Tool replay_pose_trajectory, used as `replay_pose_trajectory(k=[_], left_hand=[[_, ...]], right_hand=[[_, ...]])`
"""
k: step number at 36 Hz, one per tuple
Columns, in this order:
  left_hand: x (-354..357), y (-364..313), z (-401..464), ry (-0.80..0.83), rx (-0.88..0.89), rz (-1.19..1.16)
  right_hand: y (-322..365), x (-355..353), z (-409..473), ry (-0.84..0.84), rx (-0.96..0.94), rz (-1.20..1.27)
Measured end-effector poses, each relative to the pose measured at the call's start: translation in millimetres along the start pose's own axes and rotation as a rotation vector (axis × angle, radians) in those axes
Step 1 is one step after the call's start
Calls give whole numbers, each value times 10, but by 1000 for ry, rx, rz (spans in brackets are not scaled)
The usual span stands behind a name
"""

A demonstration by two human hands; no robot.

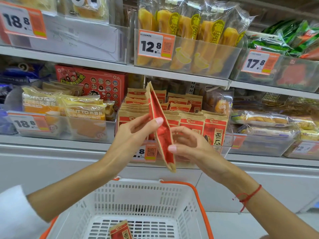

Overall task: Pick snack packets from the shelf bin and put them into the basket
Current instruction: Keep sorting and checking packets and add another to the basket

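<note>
Shelf-front, both hands (136, 130) pinch flat paper packet (161, 131).

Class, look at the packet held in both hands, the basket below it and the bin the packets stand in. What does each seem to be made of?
Held packet: looks like matte kraft paper, brown edges with red print; any lining is hidden.
Basket: white moulded plastic, going by its slotted walls; orange handle.
Bin: clear, hard-looking plastic; the packets show through its front.

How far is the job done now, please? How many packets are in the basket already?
One packet already lies in the basket. A second packet is in hand: the left hand and right hand both hold it above the basket, not yet dropped. Many packets remain in the shelf bin.
</note>
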State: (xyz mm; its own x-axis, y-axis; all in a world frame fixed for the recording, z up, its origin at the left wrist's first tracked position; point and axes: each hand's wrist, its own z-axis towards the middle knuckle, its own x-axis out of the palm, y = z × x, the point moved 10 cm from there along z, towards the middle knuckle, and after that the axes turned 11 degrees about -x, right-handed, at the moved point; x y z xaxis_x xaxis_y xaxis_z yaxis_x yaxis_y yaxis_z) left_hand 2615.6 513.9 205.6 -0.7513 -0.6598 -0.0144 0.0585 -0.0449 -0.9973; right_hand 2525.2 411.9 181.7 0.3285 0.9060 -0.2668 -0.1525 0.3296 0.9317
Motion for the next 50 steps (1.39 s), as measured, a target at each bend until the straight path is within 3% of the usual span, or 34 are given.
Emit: replay_pose_trajectory(k=[7,15,25,36,46,50], left_hand=[[-203,-121,-46,-194,94,32],[-236,69,21,-146,-7,-17],[-361,175,-57,-44,-82,47],[-204,285,-62,19,-59,86],[-479,309,-38,-130,-67,-149],[-493,350,-33,-130,-105,-213]], right_hand=[[375,-194,-83,-387,-244,-463],[343,-119,-73,-351,-258,-642],[384,-156,-40,-405,-317,-462],[322,-357,-79,-572,-309,-270],[118,-114,36,-305,-105,-187],[21,-116,40,-282,-17,-95]])
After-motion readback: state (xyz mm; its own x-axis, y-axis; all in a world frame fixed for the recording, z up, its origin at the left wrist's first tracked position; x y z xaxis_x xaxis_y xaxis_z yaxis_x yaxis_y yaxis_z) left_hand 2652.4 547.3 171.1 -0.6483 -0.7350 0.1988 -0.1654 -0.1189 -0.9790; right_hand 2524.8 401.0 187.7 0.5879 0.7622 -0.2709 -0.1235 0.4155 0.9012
